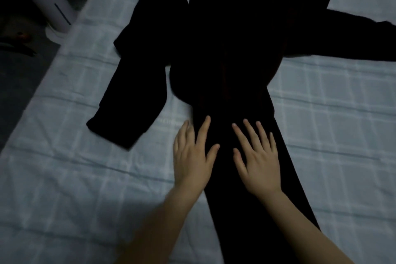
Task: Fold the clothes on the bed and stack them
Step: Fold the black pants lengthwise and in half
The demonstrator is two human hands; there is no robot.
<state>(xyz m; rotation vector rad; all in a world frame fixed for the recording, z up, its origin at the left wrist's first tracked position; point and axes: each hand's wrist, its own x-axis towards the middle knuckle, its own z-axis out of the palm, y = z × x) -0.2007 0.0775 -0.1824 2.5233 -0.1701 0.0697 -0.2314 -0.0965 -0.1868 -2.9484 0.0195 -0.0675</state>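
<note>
Dim light, view from the head down onto the bed (334, 100).

- Bed: covered with a pale blue checked sheet (85, 167), slightly creased.
- Black clothing (225, 49): spread out across the middle of the bed. One long narrow part runs toward the near edge. A second part (132, 92) lies bent to the left on the sheet. A third reaches off to the right. The fabric is too dark to tell seams, or whether this is one garment or several.
- Left hand (194, 161): palm down, fingers straight and spread. It lies at the left edge of the long narrow part, partly on the cloth and partly on the sheet. Grip apart, nothing clasped.
- Right hand (258, 161): palm down on the same strip, just beside the left hand, fingers straight and fanned. Grip apart, pressing flat.
- Both forearms are bare.
- Far left: a white cylinder (49, 0) stands on the dark floor (17, 75) beside the bed.
</note>
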